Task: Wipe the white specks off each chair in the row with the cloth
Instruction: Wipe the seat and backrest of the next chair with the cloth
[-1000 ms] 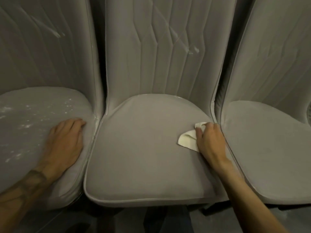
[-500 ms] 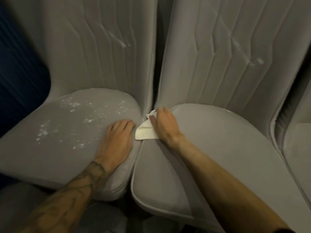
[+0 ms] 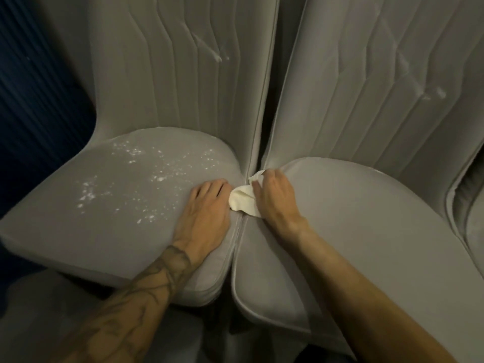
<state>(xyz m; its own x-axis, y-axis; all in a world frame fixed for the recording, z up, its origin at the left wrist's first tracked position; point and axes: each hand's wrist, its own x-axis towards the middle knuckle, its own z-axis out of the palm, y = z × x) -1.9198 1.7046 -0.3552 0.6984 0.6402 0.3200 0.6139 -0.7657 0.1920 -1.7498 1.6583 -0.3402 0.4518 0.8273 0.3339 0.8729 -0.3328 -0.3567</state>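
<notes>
The right hand (image 3: 273,196) has its fingers curled down over a small cream cloth (image 3: 245,203), pinning it at the narrow seam where the two grey chair seats meet. The left hand (image 3: 205,210) lies flat, fingers stretched out and holding nothing, on the right edge of the left chair's seat (image 3: 117,213), just beside the cloth. That seat is scattered with white specks (image 3: 136,179), and a pale streak (image 3: 209,49) marks its backrest. The right chair's seat (image 3: 366,231) looks clean, though its backrest shows a white smear (image 3: 433,91). To my eye the cloth is at the crossover between chairs, so the speckled seat is the job in hand. Next it wants a leftward sweep across the specks, pressing firmly so they lift and don't just scatter.
</notes>
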